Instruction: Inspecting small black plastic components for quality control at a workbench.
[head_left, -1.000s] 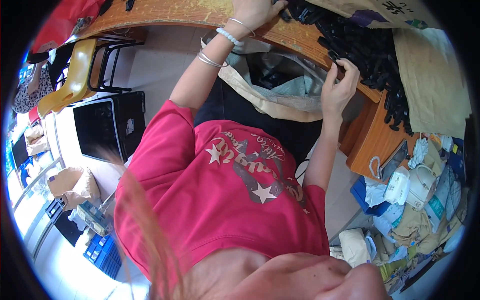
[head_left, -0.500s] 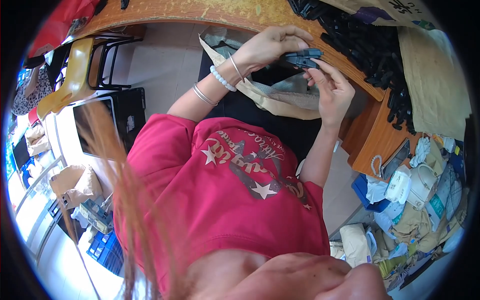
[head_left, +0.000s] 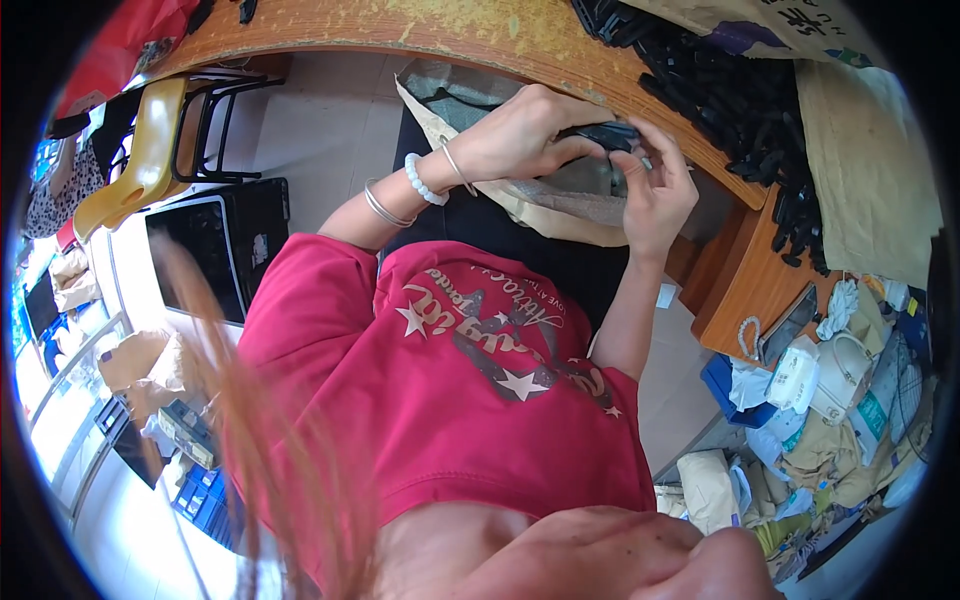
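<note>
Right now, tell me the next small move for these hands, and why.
Probably firm up the pinch of the left hand and right hand on the black plastic piece before shifting it: both hands meet at it, and the open sack appears beneath them, so a slip might drop it in there.

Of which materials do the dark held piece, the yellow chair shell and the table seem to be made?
Dark held piece: probably smooth plastic, judging by its sheen. Yellow chair shell: likely glossy moulded plastic, with highlights on its curves. Table: wood or wood-look laminate; grain shows, finish patchily worn.
</note>
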